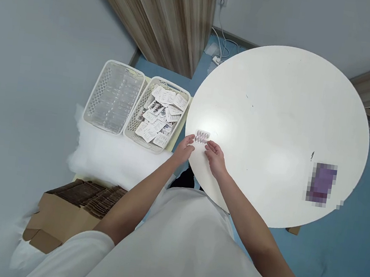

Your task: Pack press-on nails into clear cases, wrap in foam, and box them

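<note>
A small clear pack with two rows of shiny, pinkish-silver oval pieces (202, 137) lies near the left edge of the round white table (278, 105). At its left side is my left hand (184, 149), thumb and fingers apart, the fingertips close to the pack's edge. From the lower right, my right hand (215, 159) reaches to the pack's corner, its fingers extended and the thumb apart from them. Whether the fingertips press on the pack is too small to tell.
Left of the table stand a white basket of printed cards and packs (159, 116) and another basket of clear plastic trays (115, 97). Below them are white wrapping (111, 154) and a cardboard box of folded brown pieces (58, 217). A blurred purple item (322, 184) lies at the table's right.
</note>
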`<state>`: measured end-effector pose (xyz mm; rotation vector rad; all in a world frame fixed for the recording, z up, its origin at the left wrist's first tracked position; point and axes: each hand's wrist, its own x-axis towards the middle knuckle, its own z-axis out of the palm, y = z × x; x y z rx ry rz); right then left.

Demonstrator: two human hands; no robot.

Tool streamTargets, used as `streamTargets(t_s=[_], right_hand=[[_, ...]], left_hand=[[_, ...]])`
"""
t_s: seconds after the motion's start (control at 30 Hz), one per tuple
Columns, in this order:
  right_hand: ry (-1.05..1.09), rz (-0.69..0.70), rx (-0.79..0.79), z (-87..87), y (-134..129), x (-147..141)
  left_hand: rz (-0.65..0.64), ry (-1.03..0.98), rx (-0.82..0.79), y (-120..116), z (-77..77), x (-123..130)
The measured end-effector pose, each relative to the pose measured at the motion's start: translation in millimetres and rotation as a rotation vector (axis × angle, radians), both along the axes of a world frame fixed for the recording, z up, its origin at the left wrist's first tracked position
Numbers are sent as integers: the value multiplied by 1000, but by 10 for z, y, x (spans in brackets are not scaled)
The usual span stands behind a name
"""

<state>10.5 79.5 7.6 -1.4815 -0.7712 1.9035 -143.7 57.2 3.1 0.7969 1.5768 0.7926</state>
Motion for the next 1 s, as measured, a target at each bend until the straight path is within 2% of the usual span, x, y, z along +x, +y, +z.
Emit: streamTargets(t_s=[0.13,0.23,0.3,0.43,0.5,0.57,0.7,0.83,1.0], right_hand=[[-30,9,26,7,8,-72],[-138,82,111,0,-7,-61],[-321,186,246,2,-20,-24],[-800,512,604,20,-48,47],[-953,652,691,23,-53,51],[-1047,731,717,14,-48,38],[-1118,771,737,-15,-23,12],[-1085,744,750,-20,-27,56],[-954,674,778,28,-78,214]], left_hand=[[-9,1,8,32,-4,-56],[-60,67,36,20,22,-72],[-137,218,104,-1,56,-84],[-391,657,211,-41,108,-104],[-506,793,196,-50,105,-102],[-565,868,177,-51,85,-94],[-579,911,169,-41,39,-83],[-520,892,196,-63,27,-84],[-401,818,223,-224,134,-38]])
